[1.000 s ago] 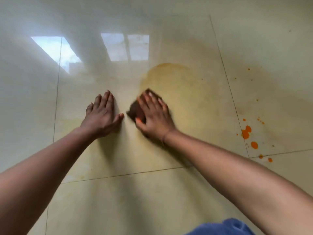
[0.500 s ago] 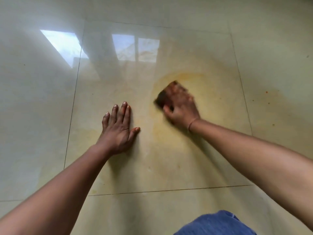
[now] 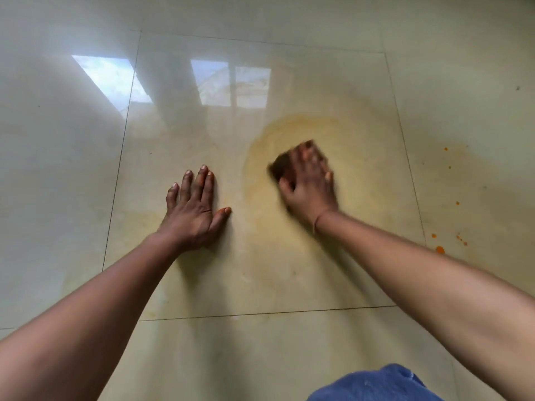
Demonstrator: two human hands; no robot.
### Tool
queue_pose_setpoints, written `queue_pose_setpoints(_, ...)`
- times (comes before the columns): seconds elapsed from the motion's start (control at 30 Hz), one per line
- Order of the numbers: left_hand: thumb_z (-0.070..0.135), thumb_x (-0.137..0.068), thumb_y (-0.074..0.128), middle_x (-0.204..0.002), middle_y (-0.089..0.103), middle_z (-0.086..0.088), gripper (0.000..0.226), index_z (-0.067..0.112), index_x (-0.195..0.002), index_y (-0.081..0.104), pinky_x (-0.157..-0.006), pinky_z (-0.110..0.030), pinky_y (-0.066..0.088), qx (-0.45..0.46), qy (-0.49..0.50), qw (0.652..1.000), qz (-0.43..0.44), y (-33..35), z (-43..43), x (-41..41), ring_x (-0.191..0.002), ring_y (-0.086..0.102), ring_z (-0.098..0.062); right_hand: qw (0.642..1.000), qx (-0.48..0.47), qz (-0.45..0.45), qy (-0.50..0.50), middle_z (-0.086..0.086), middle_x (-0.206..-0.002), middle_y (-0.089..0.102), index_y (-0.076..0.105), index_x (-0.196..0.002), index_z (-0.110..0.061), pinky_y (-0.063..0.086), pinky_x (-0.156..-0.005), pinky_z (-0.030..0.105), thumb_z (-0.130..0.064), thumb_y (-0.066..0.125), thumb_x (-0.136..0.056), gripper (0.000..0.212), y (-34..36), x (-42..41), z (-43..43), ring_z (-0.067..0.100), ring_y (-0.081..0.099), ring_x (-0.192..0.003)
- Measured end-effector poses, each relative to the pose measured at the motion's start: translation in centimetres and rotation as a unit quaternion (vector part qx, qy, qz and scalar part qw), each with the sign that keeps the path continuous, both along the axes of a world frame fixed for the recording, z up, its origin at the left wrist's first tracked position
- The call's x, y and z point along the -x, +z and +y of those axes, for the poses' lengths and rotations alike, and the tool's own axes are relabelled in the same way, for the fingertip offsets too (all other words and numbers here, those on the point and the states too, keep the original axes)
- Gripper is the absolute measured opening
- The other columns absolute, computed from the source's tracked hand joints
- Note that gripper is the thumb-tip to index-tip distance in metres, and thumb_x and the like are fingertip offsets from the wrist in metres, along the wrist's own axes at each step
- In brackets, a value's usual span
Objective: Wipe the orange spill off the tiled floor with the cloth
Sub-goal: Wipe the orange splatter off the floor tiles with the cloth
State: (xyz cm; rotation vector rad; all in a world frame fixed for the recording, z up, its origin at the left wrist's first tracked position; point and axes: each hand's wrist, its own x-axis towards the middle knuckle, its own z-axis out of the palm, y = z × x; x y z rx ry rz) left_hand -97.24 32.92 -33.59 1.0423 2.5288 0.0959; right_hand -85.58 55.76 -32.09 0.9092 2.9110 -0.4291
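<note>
1. Head view: the right hand (image 3: 311, 183), blurred, presses the dark cloth (image 3: 280, 167) flat onto the orange spill (image 3: 292, 131), grip grasping it; the left hand (image 3: 192, 211) lies released, palm down on the tiled floor (image 3: 260, 285).
2. Wiping is mid-way, I judge; the orange droplets (image 3: 440, 249) to the right need the next pass.

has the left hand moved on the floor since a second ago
No. The left hand still lies flat on the same tile, equally far right of the left grout line. Only the camera shifted; the right hand does the wiping with the cloth.
</note>
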Motion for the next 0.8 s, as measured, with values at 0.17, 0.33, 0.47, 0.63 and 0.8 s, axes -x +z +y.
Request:
queue_pose_setpoints(0.17,0.058,-0.093,0.019,-0.16,-0.011,-0.008,0.081,0.007,-0.151,-0.004,-0.117,-0.047,-0.006,-0.014,0.045,0.998,0.039,0.8,2.6,-1.1,-0.146,-0.013,-0.026,1.0,-0.007,0.0,-0.003,0.005,-0.162,0.015,0.022,-0.153,-0.023,0.009,-0.119,0.039,-0.046,0.048,-0.091,0.071,-0.2,-1.6,3.1,0.02,0.009,-0.15)
queue_pose_setpoints(0.33,0.059,-0.094,0.02,-0.161,-0.002,-0.008,0.081,0.006,-0.152,0.0,-0.118,-0.045,0.001,-0.06,0.08,0.993,0.064,0.2,6.3,-0.3,-0.147,-0.004,-0.025,0.997,-0.039,0.015,-0.062,0.006,-0.162,0.014,0.02,-0.153,-0.024,0.009,-0.117,0.042,-0.052,0.04,-0.091,0.071,-1.0,0.8,5.1,0.02,0.008,-0.15)
queue_pose_setpoints(0.47,0.06,-0.092,0.015,-0.161,0.002,-0.008,0.081,0.007,-0.152,0.002,-0.117,-0.044,0.004,-0.056,0.082,0.991,0.09,-0.3,6.1,-0.5,-0.147,0.0,-0.026,0.996,-0.037,0.007,-0.086,0.006,-0.162,0.015,0.023,-0.152,-0.023,0.009,-0.117,0.041,-0.053,0.04,-0.09,0.071,-0.8,4.3,8.7,0.019,0.008,-0.15)
queue_pose_setpoints(0.63,0.053,-0.093,0.014,-0.161,0.003,-0.008,0.075,0.007,-0.152,0.004,-0.118,-0.043,0.004,-0.06,0.084,0.991,0.09,-0.7,6.2,-0.2,-0.147,0.001,-0.026,0.996,-0.015,0.015,-0.088,0.006,-0.162,0.013,0.022,-0.153,-0.023,0.007,-0.118,0.042,-0.051,0.042,-0.092,0.07,-0.4,12.9,7.4,0.02,0.007,-0.15)
queue_pose_setpoints(0.8,0.041,-0.095,0.021,-0.161,0.002,-0.009,0.068,0.008,-0.152,0.003,-0.118,-0.042,0.001,-0.071,0.089,0.99,0.079,-0.4,6.2,-0.3,-0.148,0.0,-0.025,0.994,-0.025,-0.007,0.109,0.006,-0.161,0.018,0.023,-0.153,-0.023,0.015,-0.116,0.042,-0.057,0.034,-0.083,0.078,-0.4,3.2,2.9,0.022,0.014,-0.149)
